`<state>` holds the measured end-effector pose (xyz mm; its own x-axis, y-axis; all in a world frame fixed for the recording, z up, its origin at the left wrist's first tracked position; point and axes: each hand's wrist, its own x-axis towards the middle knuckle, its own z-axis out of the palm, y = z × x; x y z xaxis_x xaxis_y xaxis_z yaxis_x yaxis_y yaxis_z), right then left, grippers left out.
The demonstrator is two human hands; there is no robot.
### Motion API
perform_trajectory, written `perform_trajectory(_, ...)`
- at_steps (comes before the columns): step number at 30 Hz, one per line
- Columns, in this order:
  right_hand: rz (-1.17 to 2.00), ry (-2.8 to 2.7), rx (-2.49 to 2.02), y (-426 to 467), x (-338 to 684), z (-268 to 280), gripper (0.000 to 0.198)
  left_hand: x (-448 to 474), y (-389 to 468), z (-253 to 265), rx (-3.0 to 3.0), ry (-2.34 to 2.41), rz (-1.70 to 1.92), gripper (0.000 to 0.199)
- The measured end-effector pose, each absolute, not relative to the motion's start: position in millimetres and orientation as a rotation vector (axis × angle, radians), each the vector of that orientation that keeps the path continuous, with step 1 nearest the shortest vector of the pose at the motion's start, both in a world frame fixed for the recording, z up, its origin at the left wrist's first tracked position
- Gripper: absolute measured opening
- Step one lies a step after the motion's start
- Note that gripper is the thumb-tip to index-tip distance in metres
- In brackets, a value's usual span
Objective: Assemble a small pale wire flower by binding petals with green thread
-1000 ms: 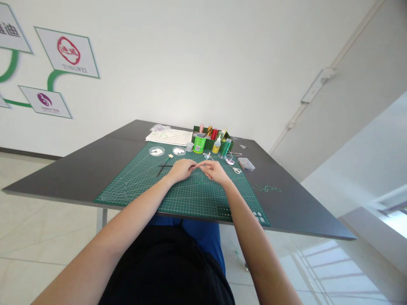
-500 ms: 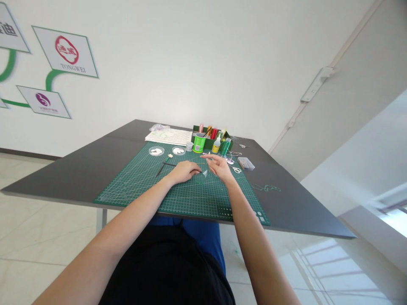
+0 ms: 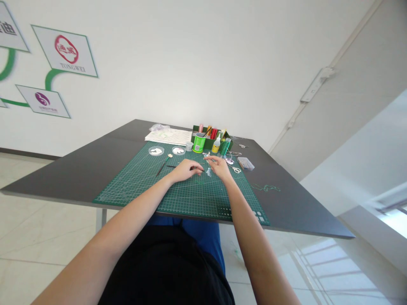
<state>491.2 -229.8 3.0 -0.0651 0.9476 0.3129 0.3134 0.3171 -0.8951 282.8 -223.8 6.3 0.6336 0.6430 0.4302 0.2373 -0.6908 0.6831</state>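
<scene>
My left hand (image 3: 185, 170) is closed around a thin dark stick (image 3: 172, 166), which pokes out on both sides of the fingers. A small pale, translucent piece (image 3: 208, 172) shows near the stick's right end; whether it is fixed there I cannot tell. My right hand (image 3: 220, 167) hovers just above and right of that piece, fingers stretched to the left and apart, with nothing visible in them. Left of my left hand, a small flower with a pale head (image 3: 170, 155) and a dark green stem lies on the green cutting mat (image 3: 133, 186).
Two shallow dishes (image 3: 156, 151) with white bits stand at the back left. Behind my hands are a green tin (image 3: 199, 143), a yellow glue bottle (image 3: 216, 145) and a green box (image 3: 208, 145) of thread spools. White-handled scissors (image 3: 236, 170), a clear case (image 3: 246, 164) and green thread (image 3: 266, 188) lie right.
My left hand has shifted slightly right with the stick, and the pale piece moved right too. The right hand's fingers have drawn closer together.
</scene>
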Motion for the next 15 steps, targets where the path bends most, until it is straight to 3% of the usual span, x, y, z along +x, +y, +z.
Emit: perform_trajectory(15, 0.847, -1.621, -1.293, -220, 493, -11, 0.035, 281, -220, 10, 2.065, 0.764, 1.066, 0.021)
